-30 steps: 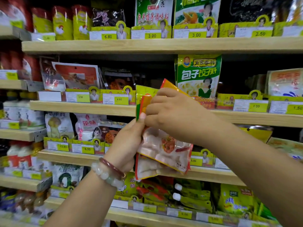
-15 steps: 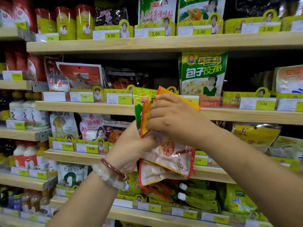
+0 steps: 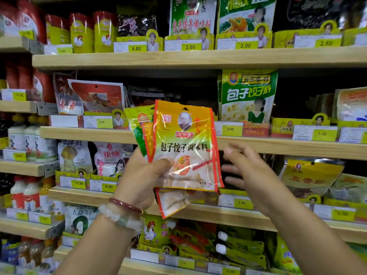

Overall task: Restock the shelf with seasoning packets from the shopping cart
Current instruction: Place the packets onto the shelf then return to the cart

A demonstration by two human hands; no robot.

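Glossy film packets (image 3: pixel 184 147), a fanned stack of several, are likely light, limp and slippery; the best hold is probably a pinch across the lower corner, thumb in front, fingers behind. Left hand (image 3: pixel 143 175) grips them that way, at 12 o'clock before the middle shelf (image 3: pixel 278 145). Front packet: orange-yellow top, red edges, portrait oval, black characters, dumpling picture. Right hand (image 3: pixel 248 171), at 3 o'clock of the stack, is released, fingers spread, holding nothing.
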